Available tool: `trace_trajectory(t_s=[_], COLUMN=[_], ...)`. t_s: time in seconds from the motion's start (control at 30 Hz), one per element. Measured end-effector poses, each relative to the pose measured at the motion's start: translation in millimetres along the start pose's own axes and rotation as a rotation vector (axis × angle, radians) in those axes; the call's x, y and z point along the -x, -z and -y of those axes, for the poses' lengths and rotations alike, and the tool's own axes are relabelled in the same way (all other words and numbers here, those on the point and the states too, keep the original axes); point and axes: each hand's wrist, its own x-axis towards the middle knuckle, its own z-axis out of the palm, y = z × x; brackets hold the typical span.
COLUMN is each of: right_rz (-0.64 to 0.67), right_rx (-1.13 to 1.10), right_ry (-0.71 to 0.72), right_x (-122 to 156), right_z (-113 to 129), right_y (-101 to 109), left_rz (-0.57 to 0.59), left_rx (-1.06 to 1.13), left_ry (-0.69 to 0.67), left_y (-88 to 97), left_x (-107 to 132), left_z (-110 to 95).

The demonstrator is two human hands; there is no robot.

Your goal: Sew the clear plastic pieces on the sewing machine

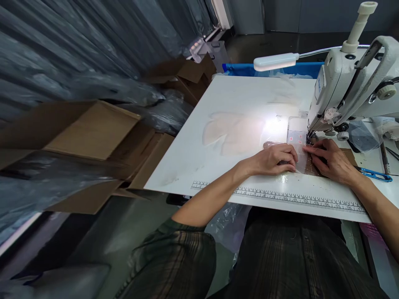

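Observation:
A thin, shiny translucent sheet (301,162), brownish at its edges, lies flat on the white table in front of the sewing machine's presser foot (309,138). My left hand (279,159) rests at the sheet's left side with its fingers curled and pressed together on it. From the right, my right hand (330,160) presses its fingertips on the sheet, close beside the presser foot; its fingers are bent towards the thumb. Small pinkish-red marks show on a clear piece (296,137) just behind the sheet. Whether the sheet is plastic or fabric I cannot tell.
The white sewing machine (352,83) stands at the right, with a lamp (276,62) behind. A blue tool (375,174) lies right of my right hand. A printed ruler (280,197) runs along the table's front edge. Open cardboard boxes (93,128) stand left.

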Motion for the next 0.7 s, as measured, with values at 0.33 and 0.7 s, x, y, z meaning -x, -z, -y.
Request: trace_trajectory(t_s=[0.33, 0.7], right_rz=[0.006, -0.049], right_rx=[-0.005, -0.050], right_ry=[0.002, -0.201], right_x=[3, 3], right_z=[-4, 6], right_y=[-1, 13], left_rz=[0.126, 0.077], left_rx=[-0.136, -0.075], left_ry=[-0.048, -0.072], left_y=[-4.1, -4.5], left_x=[2, 3], left_z=[-3, 0])
